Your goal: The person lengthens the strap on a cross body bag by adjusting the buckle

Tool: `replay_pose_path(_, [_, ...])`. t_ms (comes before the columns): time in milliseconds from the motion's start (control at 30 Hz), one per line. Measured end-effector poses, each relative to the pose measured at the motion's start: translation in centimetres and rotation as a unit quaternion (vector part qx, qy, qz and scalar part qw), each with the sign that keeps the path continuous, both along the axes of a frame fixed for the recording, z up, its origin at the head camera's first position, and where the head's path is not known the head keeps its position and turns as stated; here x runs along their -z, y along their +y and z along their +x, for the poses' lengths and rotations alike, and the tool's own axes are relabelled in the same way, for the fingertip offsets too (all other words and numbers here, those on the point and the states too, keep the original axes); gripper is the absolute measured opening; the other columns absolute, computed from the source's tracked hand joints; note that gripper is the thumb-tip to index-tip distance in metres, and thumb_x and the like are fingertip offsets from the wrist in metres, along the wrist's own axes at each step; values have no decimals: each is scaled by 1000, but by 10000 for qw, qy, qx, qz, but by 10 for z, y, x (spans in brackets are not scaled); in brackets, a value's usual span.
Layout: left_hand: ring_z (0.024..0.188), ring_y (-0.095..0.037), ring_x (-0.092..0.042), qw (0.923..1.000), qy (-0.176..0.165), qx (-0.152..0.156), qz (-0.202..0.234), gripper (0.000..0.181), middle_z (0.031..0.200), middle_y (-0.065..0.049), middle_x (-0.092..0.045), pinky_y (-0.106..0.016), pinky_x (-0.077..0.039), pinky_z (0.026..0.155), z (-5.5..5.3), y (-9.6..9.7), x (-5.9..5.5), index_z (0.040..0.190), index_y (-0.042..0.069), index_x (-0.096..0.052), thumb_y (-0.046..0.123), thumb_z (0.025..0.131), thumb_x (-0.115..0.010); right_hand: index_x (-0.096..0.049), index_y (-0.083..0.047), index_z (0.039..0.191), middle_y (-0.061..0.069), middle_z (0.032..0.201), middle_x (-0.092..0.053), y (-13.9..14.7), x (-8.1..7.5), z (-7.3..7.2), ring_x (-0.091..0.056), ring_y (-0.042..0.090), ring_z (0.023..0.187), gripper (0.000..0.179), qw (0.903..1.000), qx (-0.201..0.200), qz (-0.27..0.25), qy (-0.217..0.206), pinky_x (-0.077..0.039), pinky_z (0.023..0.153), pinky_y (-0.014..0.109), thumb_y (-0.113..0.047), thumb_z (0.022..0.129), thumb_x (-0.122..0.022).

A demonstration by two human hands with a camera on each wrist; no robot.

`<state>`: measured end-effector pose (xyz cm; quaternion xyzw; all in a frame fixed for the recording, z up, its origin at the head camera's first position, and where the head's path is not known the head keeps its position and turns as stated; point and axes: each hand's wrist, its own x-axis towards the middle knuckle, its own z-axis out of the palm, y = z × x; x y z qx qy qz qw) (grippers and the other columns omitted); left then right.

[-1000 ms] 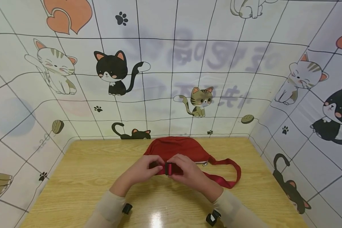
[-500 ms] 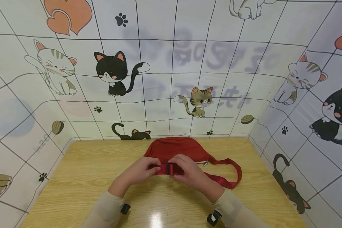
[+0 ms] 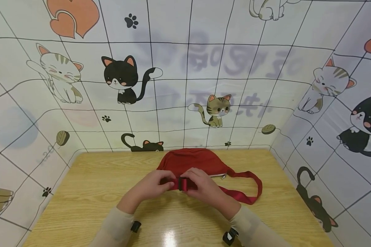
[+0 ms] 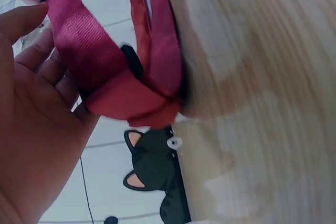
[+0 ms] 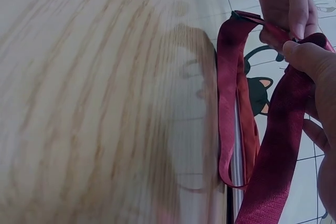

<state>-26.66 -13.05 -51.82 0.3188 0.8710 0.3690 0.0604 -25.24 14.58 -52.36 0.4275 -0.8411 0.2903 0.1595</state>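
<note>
A red waist bag (image 3: 191,161) lies at the back of the wooden table, its webbing strap (image 3: 242,196) looping out to the right. In front of the bag, my left hand (image 3: 151,185) pinches the strap between thumb and fingers. Just to its right, my right hand (image 3: 204,187) grips the strap beside a black slider buckle (image 3: 180,184). The left wrist view has the crimson webbing (image 4: 86,40) running across the left fingers. Seen from the right wrist, the right thumb (image 5: 302,56) presses on the strap close to the other hand's fingertips.
The pale wooden table (image 3: 89,199) reaches back to a cat-print cloth (image 3: 173,85) that also rises on both sides. A zipper pull (image 3: 223,176) hangs at the bag's right end. Black wrist devices (image 3: 136,226) sit below both sleeves.
The buckle and my right hand have shifted slightly left, toward my left hand. Less strap shows between the left fingers and the buckle than half a second ago. The bag stays put.
</note>
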Motion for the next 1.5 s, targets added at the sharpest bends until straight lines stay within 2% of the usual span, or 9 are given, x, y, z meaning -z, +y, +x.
replay_pose_path(133, [86, -8, -62, 9998, 38, -124, -119, 10, 91, 17, -67, -34, -54, 81, 1, -8, 2, 106, 26, -77, 16, 106, -74, -70, -15, 130, -4, 124, -69, 3, 2, 0, -65, 14, 117, 54, 9999, -44, -61, 75, -58, 100, 38, -13, 85, -99])
replay_pose_path(300, [81, -8, -61, 9999, 107, 11, -120, 15, 85, 16, -65, -32, -54, 77, 0, -11, 3, 101, 26, -76, 14, 108, -72, -69, -16, 132, -5, 126, -68, 4, 5, -1, -64, 14, 118, 55, 10000, -48, -64, 26, -57, 102, 39, -13, 85, -98])
replay_pose_path(733, [82, -5, -61, 9989, 281, 355, 134, 11, 89, 15, -68, -30, -55, 77, -2, 3, 1, 104, 22, -77, 12, 108, -73, -69, -17, 130, -5, 124, -68, -5, 12, -3, -64, 13, 117, 55, 10000, -77, -13, -18, -58, 100, 36, -15, 84, -100])
replay_pose_path(933, [83, -6, -61, 9992, 262, 282, 87, 12, 90, 15, -68, -30, -54, 79, -2, 6, 2, 103, 21, -77, 11, 107, -74, -69, -16, 129, -5, 123, -69, -8, 14, -5, -65, 13, 115, 55, 10000, -82, 7, -17, -58, 99, 37, -15, 84, -100])
replay_pose_path(1133, [81, -6, -61, 9996, 107, 233, 97, 11, 88, 15, -67, -30, -55, 77, -1, 7, 2, 104, 21, -77, 11, 106, -75, -70, -17, 129, -5, 123, -69, -10, 11, -3, -65, 14, 116, 54, 9999, -10, 36, -117, -58, 100, 39, -16, 84, -100])
replay_pose_path(1300, [85, -8, -64, 9999, -18, 136, 65, 11, 90, 16, -67, -31, -56, 80, 1, 6, 1, 107, 24, -75, 15, 103, -80, -69, -17, 129, -5, 123, -69, -10, 9, -1, -65, 14, 115, 52, 9999, -32, 50, -131, -58, 100, 39, -17, 86, -99])
replay_pose_path(1500, [92, -13, -65, 9999, -62, -89, -3, 32, 96, 14, -67, -33, -55, 83, 6, 7, -1, 118, 26, -71, 20, 94, -91, -68, -15, 130, -5, 122, -69, -10, 9, -2, -65, 13, 114, 54, 9998, -27, 82, -189, -57, 100, 40, -19, 86, -99])
